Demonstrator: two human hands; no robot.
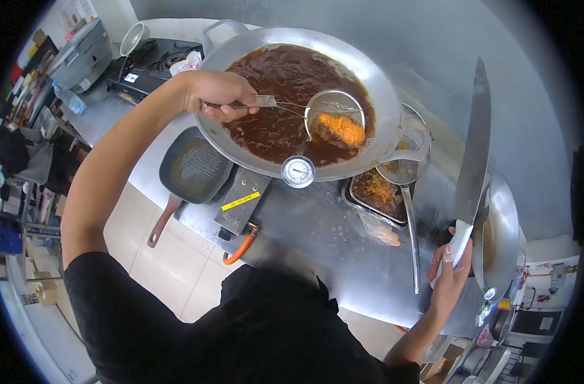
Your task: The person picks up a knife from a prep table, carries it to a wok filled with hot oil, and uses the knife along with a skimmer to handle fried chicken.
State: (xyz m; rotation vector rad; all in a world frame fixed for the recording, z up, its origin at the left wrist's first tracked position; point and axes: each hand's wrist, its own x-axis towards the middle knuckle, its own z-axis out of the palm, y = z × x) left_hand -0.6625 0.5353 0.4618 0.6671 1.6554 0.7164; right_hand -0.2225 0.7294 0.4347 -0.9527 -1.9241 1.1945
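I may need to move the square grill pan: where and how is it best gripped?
Probably by wrapping a hand around its brown handle, from the person's near side: it juts past the counter edge, away from the wok. The grill pan body sits close beside the wok.

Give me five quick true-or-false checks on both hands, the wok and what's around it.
1. The left hand holds the strainer by its handle. True.
2. The right hand is empty. False: it grips a large knife by its white handle.
3. An orange fried piece lies in the strainer. True.
4. The dial thermometer lies in the square grill pan. False: it is at the near rim of the wok.
5. The wok contains dark liquid. True.
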